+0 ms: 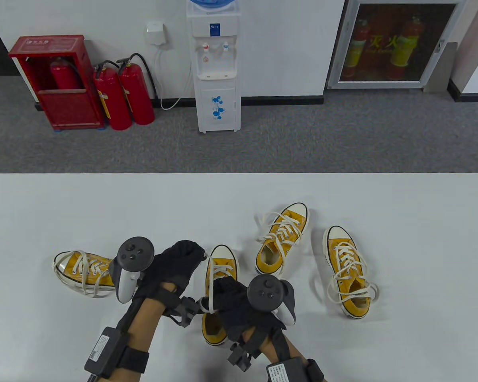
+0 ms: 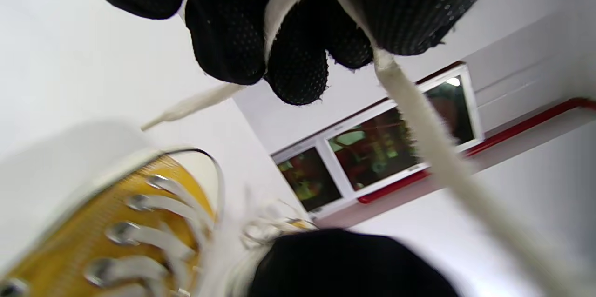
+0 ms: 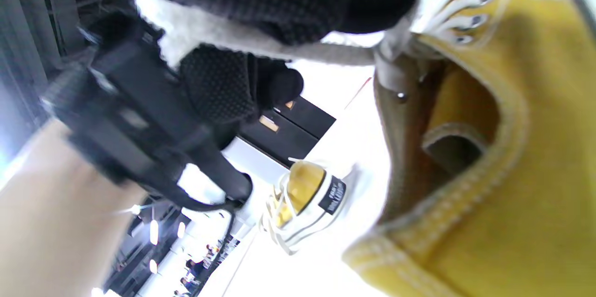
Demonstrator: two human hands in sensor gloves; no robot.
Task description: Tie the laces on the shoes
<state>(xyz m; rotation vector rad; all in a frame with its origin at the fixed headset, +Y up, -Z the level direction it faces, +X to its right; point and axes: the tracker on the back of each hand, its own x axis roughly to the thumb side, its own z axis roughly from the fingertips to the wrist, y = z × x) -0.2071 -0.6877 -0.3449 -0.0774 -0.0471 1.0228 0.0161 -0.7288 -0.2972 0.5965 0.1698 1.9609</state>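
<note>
Four yellow shoes on the white table [image 1: 382,199], and the action is on the centre shoe [image 1: 221,266], low in the frame, toe pointing up-frame. The left hand [image 1: 175,266] sits at the shoe's left edge, fingers curled, pinching a white lace [image 1: 210,286] that runs taut through them in the left wrist view. The right hand [image 1: 233,296] is over the tongue, fingers closed around the lace near the top eyelets. Another shoe [image 1: 83,272] lies at far left, two more [image 1: 281,238] [image 1: 347,270] to the right, laces loose.

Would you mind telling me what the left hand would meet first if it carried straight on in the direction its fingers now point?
Probably nothing soon: the left hand points up-right past the toe of the middle shoe, toward bare table; height is unclear.
</note>
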